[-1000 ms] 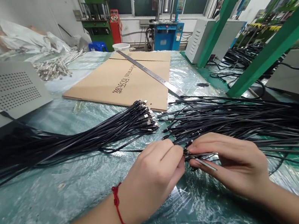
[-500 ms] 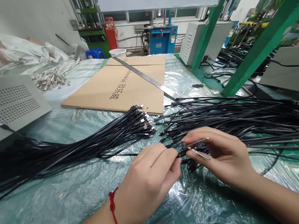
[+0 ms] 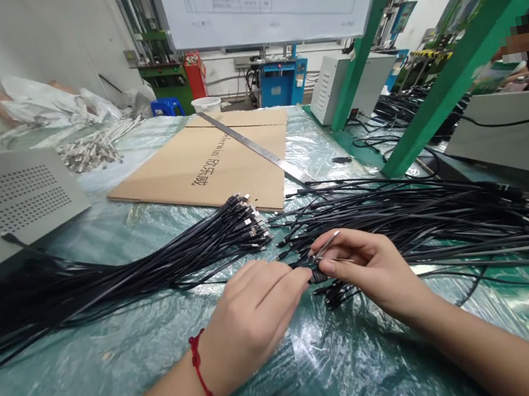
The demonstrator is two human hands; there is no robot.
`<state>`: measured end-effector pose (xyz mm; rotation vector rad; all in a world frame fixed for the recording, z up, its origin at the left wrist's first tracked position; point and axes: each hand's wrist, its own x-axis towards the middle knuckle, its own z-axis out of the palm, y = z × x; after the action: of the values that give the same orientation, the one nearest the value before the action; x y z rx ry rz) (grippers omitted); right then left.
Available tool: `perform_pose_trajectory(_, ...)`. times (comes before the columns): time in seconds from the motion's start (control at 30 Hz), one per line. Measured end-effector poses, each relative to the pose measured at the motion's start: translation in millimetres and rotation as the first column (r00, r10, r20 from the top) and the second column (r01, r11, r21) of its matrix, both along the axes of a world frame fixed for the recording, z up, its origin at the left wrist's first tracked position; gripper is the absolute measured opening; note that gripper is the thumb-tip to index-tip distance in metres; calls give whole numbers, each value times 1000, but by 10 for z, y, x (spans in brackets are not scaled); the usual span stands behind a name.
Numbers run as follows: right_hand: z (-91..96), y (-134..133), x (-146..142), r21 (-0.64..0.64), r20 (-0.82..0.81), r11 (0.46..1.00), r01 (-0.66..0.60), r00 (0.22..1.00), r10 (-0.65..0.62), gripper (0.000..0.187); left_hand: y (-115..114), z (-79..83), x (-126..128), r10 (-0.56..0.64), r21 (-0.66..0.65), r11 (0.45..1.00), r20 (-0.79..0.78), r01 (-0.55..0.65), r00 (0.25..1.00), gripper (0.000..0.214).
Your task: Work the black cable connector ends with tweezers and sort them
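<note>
My left hand, with a red string at the wrist, pinches the end of a black cable between thumb and fingertips. My right hand meets it from the right, fingers closed on metal tweezers and on the same cable end. Both hands hover just above the plastic-covered table. To the right spreads a loose pile of black cables. On the left lies a tidier bundle of black cables with its metal plugs lined up near the middle.
A flat cardboard sheet with a long steel ruler lies behind the cables. A grey perforated metal box stands at the left. Green frame posts rise at the right. A heap of silvery parts sits at the back left.
Both hands have drawn slightly left and nearer together over the cable end. The tweezers have swung from pointing down-right to pointing up-left above my right fingers.
</note>
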<state>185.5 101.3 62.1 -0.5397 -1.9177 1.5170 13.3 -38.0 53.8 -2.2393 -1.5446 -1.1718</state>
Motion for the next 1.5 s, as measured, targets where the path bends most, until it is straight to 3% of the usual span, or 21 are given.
perform_pose_trajectory(0.1, -20, -19, 14, 6, 7, 1000, 17, 1000, -17, 17, 1, -1, -10, -1, 19, 1000, -30, 1, 1000, 34)
perform_pose_trajectory(0.17, -35, -54, 52, 199, -45, 975, 99, 995, -92, 15, 1, 16, -1, 20, 34, 999, -30, -19, 999, 28)
perform_pose_trajectory(0.27, -53, -117, 121, 541, -167, 828, 147, 984, -66, 30, 1, 48, 22, 62, 36, 997, -24, -61, 998, 19)
perform_pose_trajectory(0.37, -63, -162, 160, 682, -162, 725, 92, 986, 28, 46, 0, 61, 34, 67, 11, 998, -31, -66, 997, 17)
perform_pose_trajectory(0.47, -68, -176, 159, 714, -135, 698, 61, 989, 51, 51, -4, 57, 35, 65, -8, 998, -33, -65, 997, 16)
perform_pose_trajectory(0.77, -64, -160, 125, 707, -123, 706, 40, 990, 68, 49, -6, 63, 46, 67, -44, 997, -24, -68, 997, 17)
perform_pose_trajectory(1.03, -10, -182, 135, 737, -99, 675, 17, 992, 83, 42, -11, 43, 54, 61, -82, 995, -45, -65, 997, 16)
perform_pose_trajectory(1.13, -19, -165, 129, 708, -94, 706, 20, 993, 65, 36, -5, 32, 64, 69, -82, 994, -31, -71, 997, 15)
perform_pose_trajectory(1.2, -32, -146, 106, 623, -102, 777, 90, 994, -34, 27, 0, 24, 67, 78, -74, 994, -12, -78, 997, 15)
perform_pose_trajectory(1.27, -40, -130, 67, 460, -69, 873, 158, 987, -142, 16, 4, 12, 67, 82, -76, 994, 17, -80, 997, 17)
perform_pose_trajectory(1.37, -47, -128, 3, 136, 17, 984, 111, 993, -115, 13, 12, -5, 64, 85, -108, 991, 91, -75, 992, 17)
perform_pose_trajectory(1.43, -54, -139, -25, 26, 18, 996, 83, 996, -84, 16, 20, -11, 65, 92, -114, 991, 131, -77, 987, 16)
perform_pose_trajectory(1.5, -65, -153, -35, 25, -2, 994, 109, 994, -109, 18, 31, -11, 68, 97, -108, 991, 146, -81, 985, 16)
